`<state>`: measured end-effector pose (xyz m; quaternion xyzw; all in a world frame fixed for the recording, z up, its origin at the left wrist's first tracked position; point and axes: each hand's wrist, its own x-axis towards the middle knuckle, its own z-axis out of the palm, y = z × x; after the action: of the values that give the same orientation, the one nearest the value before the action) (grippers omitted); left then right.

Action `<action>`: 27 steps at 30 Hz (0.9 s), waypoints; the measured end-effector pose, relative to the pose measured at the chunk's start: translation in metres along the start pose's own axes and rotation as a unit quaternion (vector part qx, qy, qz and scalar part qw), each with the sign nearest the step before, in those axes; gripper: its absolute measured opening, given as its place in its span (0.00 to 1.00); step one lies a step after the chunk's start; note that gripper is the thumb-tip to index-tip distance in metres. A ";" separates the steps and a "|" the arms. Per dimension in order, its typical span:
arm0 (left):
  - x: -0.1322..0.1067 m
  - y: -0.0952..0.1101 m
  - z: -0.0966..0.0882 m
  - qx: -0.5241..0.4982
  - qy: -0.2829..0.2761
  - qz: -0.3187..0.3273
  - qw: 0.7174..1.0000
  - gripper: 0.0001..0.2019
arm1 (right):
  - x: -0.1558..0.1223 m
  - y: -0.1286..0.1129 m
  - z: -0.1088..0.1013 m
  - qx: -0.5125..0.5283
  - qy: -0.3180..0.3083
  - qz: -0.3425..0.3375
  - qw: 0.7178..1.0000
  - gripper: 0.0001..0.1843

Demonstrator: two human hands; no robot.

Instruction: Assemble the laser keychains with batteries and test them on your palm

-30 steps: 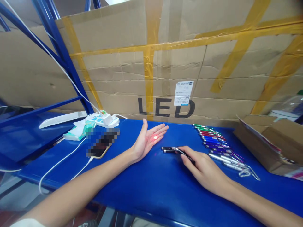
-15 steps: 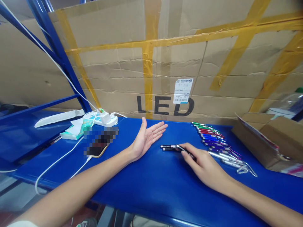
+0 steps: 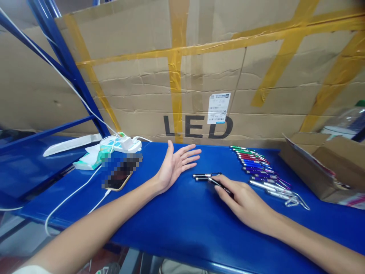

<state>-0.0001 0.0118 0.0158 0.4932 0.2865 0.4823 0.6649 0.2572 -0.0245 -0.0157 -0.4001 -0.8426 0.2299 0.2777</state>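
My right hand (image 3: 242,196) is closed on a black pen-shaped light with a silver tip (image 3: 221,187), thumb and fingers pinching its sides low over the blue table. Just beyond it lie two more black pen-shaped pieces (image 3: 201,177), side by side, their right ends partly behind my fingers. My left hand (image 3: 177,164) is open and empty, palm turned to the right, fingers spread, to the left of the black pieces. To the right, similar pens lie in a row grouped by colour: green (image 3: 238,147), red (image 3: 248,156), blue (image 3: 252,163), purple (image 3: 261,178) and silver (image 3: 273,190).
An open cardboard box (image 3: 308,171) stands at the right, with a clear bottle (image 3: 352,118) behind it. At the left lie a phone (image 3: 122,177) on a white cable, a tissue pack (image 3: 88,160) and a power strip (image 3: 134,145). A large taped carton (image 3: 137,87) backs the table.
My right hand has drawn the black pen slightly nearer to me, off the two lying black ones. The fingers of my left hand have spread a little wider.
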 end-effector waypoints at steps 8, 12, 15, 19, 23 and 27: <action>0.001 0.001 0.001 -0.005 0.011 0.003 1.000 0.49 | -0.002 -0.004 -0.003 0.005 -0.010 -0.001 1.000 0.19; 0.000 0.002 0.000 -0.005 0.007 0.000 1.000 0.49 | -0.002 -0.006 -0.002 -0.008 -0.002 0.014 1.000 0.19; 0.000 0.002 0.001 -0.007 0.006 -0.003 1.000 0.49 | -0.002 -0.005 -0.001 -0.013 -0.022 -0.018 1.000 0.18; -0.001 0.001 0.001 -0.008 -0.003 -0.002 1.000 0.49 | -0.003 -0.004 0.000 -0.009 -0.020 -0.007 1.000 0.18; -0.001 0.000 0.000 -0.011 -0.007 -0.005 1.000 0.48 | -0.002 -0.003 0.000 -0.007 -0.016 0.000 1.000 0.18; 0.001 -0.001 -0.002 -0.018 -0.009 0.001 1.000 0.48 | -0.001 -0.003 -0.001 -0.002 -0.014 0.003 1.000 0.19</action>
<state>-0.0012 0.0131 0.0143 0.4855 0.2710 0.4835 0.6761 0.2565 -0.0270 -0.0137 -0.3995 -0.8458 0.2350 0.2642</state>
